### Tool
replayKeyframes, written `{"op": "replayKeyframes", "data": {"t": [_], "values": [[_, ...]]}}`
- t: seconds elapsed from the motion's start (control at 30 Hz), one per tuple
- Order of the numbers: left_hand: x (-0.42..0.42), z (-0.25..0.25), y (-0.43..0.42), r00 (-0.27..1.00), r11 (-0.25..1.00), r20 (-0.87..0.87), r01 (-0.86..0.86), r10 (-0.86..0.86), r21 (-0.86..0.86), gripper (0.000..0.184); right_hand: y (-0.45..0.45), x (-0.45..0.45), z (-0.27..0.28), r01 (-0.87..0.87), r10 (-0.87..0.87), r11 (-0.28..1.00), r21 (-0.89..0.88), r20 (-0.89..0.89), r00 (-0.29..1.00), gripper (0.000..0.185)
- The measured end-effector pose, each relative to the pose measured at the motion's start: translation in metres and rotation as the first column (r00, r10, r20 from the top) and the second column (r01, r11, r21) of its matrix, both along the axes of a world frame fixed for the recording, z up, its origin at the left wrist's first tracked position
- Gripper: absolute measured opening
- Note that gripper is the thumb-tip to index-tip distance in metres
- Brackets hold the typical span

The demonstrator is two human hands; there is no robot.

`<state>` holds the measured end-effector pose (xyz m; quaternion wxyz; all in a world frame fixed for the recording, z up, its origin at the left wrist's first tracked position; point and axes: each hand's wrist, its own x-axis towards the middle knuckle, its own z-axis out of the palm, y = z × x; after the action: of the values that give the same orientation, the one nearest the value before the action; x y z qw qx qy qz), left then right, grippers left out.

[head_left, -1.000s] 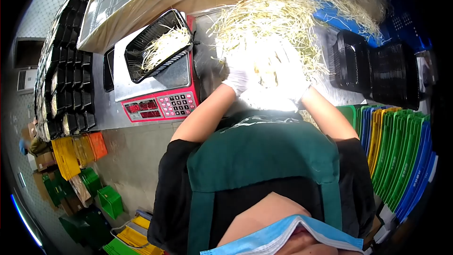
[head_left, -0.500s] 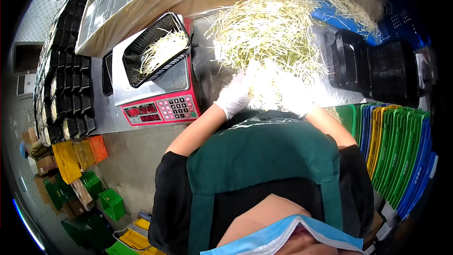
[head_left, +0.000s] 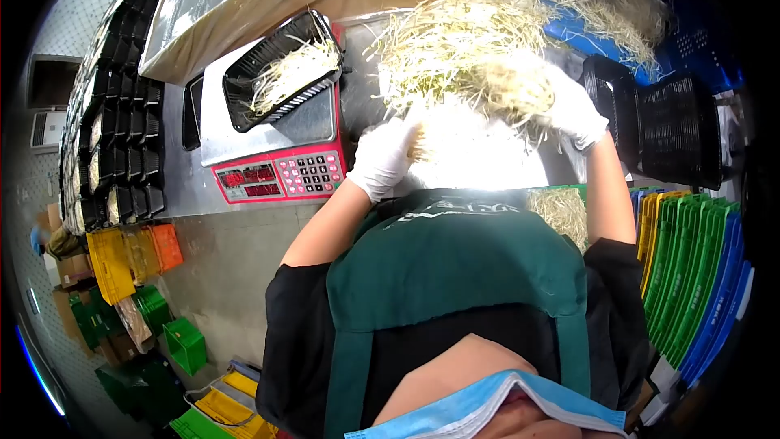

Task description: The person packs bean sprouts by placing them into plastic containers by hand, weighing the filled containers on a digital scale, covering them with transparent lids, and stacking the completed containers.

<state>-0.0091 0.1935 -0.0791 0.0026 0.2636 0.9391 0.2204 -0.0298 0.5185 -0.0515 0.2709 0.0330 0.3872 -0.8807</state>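
Just right of the red-trimmed digital scale (head_left: 272, 177), on the steel tabletop (head_left: 357, 53), spreads a loose heap of bean sprouts (head_left: 451, 45), its near edge washed out by glare. Between the scale and that heap's near side, the white-gloved left hand (head_left: 378, 161) has its fingers curled, a small tuft (head_left: 418, 145) showing beside the fingertips; the brightness hides whether they grip it. Farther to the right of the scale, the white-gloved right hand (head_left: 578, 110) grips a tangled clump (head_left: 518, 88) over the heap, strands trailing below. Askew on top of the scale sits a ribbed black plastic tray (head_left: 241, 89) with a smaller portion of sprouts (head_left: 296, 73) inside. Left of the scale rise stacked black trays (head_left: 122, 126), and beyond it stands a plastic-wrapped box (head_left: 244, 12). Well to its right, past the heap, nested black trays (head_left: 678, 126) lie near a perforated blue crate (head_left: 695, 45) that bears more sprouts (head_left: 605, 0).
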Motion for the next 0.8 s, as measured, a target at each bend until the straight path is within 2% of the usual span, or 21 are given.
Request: {"op": "replayKeyframes", "data": {"t": [0.03, 0.07, 0.1, 0.13, 0.17, 0.2, 0.23, 0.3, 0.33, 0.37, 0.43, 0.47, 0.5, 0.53, 0.57, 0.6, 0.67, 0.7, 0.73, 0.77, 0.8], "values": [[0.003, 0.005, 0.004, 0.993, 0.994, -0.045, 0.106, -0.108, -0.040, 0.046, -0.010, 0.009, 0.011, 0.089, -0.004, 0.953, 0.290, -0.279, 0.960, 0.073], [0.003, 0.008, 0.009, 0.972, 0.974, -0.091, 0.209, -0.216, -0.085, 0.046, -0.022, 0.013, 0.019, 0.246, 0.080, 0.821, 0.515, -0.531, 0.844, 0.067], [-0.002, -0.016, 0.016, 0.902, 0.949, -0.327, 0.312, -0.281, 0.045, 0.049, -0.039, 0.006, 0.016, 0.150, -0.066, 0.900, 0.409, -0.211, 0.975, 0.075], [-0.003, -0.035, 0.024, 0.900, 0.949, -0.334, 0.311, -0.280, 0.043, 0.049, -0.058, 0.007, 0.013, 0.133, 0.015, 0.890, 0.436, -0.320, 0.947, 0.084], [-0.002, -0.052, 0.033, 0.976, 0.919, -0.100, 0.215, -0.192, 0.332, 0.053, -0.063, -0.002, 0.000, 0.166, 0.272, 0.574, 0.802, -0.378, 0.885, 0.091], [0.001, -0.044, 0.023, 0.984, 0.947, -0.038, 0.176, -0.172, 0.269, 0.062, -0.067, -0.009, -0.012, 0.264, 0.514, 0.124, 0.957, -0.289, 0.807, 0.099], [0.004, -0.035, 0.012, 0.989, 0.970, 0.021, 0.143, -0.150, 0.197, 0.071, -0.062, -0.007, -0.024, 0.265, 0.517, 0.122, 0.956, -0.290, 0.805, 0.099], [0.012, -0.020, -0.013, 0.991, 0.991, 0.078, 0.099, -0.106, 0.084, 0.094, -0.045, 0.000, -0.036, 0.248, 0.418, 0.444, 0.861, -0.443, 0.793, 0.108], [0.016, -0.019, -0.020, 0.993, 0.995, 0.083, 0.084, -0.088, 0.050, 0.107, -0.054, 0.004, -0.025, 0.243, 0.418, 0.443, 0.863, -0.439, 0.795, 0.108], [0.022, -0.022, -0.016, 1.000, 1.000, 0.008, -0.023, 0.023, 0.011, 0.119, -0.064, 0.010, -0.013, 0.224, 0.329, 0.477, 0.850, -0.409, 0.851, 0.112], [0.015, -0.049, -0.004, 0.997, 0.994, 0.049, -0.064, 0.059, 0.090, 0.121, -0.088, 0.018, -0.009, 0.208, 0.248, 0.509, 0.835, -0.374, 0.894, 0.115], [0.005, -0.059, 0.002, 0.993, 0.981, 0.083, -0.100, 0.087, 0.164, 0.123, -0.102, 0.022, -0.030, 0.375, 0.365, 0.299, 0.877, -0.469, 0.805, 0.113], [-0.004, -0.055, 0.011, 0.988, 0.988, 0.059, -0.147, 0.144, 0.047, 0.123, -0.117, 0.028, -0.050, 0.544, 0.495, 0.091, 0.834, -0.512, 0.702, 0.113], [-0.009, -0.052, 0.015, 0.988, 0.988, 0.060, -0.148, 0.145, 0.049, 0.123, -0.132, 0.034, -0.052, 0.697, 0.628, -0.096, 0.711, -0.499, 0.597, 0.114], [-0.012, -0.049, 0.018, 0.983, 0.985, 0.088, -0.166, 0.161, 0.049, 0.124, -0.145, 0.045, -0.053, 0.655, 0.636, -0.322, 0.684, -0.356, 0.684, 0.105], [-0.011, -0.047, 0.019, 0.977, 0.982, 0.119, -0.185, 0.179, 0.048, 0.124, -0.145, 0.043, -0.048, 0.651, 0.641, -0.322, 0.688, -0.347, 0.684, 0.105], [0.001, -0.042, 0.003, 0.980, 0.977, 0.097, -0.182, 0.171, 0.109, 0.119, -0.146, 0.030, -0.040, 0.425, 0.484, -0.275, 0.862, -0.258, 0.836, 0.098], [0.007, -0.035, -0.008, 0.985, 0.972, 0.067, -0.166, 0.157, 0.165, 0.115, -0.142, 0.019, -0.042, 0.426, 0.483, -0.274, 0.862, -0.260, 0.836, 0.098], [0.012, -0.019, -0.018, 0.986, 0.973, 0.066, -0.162, 0.153, 0.163, 0.115, -0.131, 0.007, -0.047, 0.520, 0.598, -0.146, 0.842, -0.344, 0.724, 0.102], [0.015, 0.007, -0.027, 0.999, 0.939, 0.049, -0.031, 0.015, 0.343, 0.099, -0.121, -0.001, -0.049, 0.590, 0.688, -0.007, 0.807, -0.425, 0.588, 0.106], [0.015, 0.030, -0.038, 0.993, 0.854, 0.007, 0.097, -0.117, 0.510, 0.084, -0.113, -0.006, -0.044, 0.593, 0.688, -0.009, 0.805, -0.425, 0.588, 0.106]]}}
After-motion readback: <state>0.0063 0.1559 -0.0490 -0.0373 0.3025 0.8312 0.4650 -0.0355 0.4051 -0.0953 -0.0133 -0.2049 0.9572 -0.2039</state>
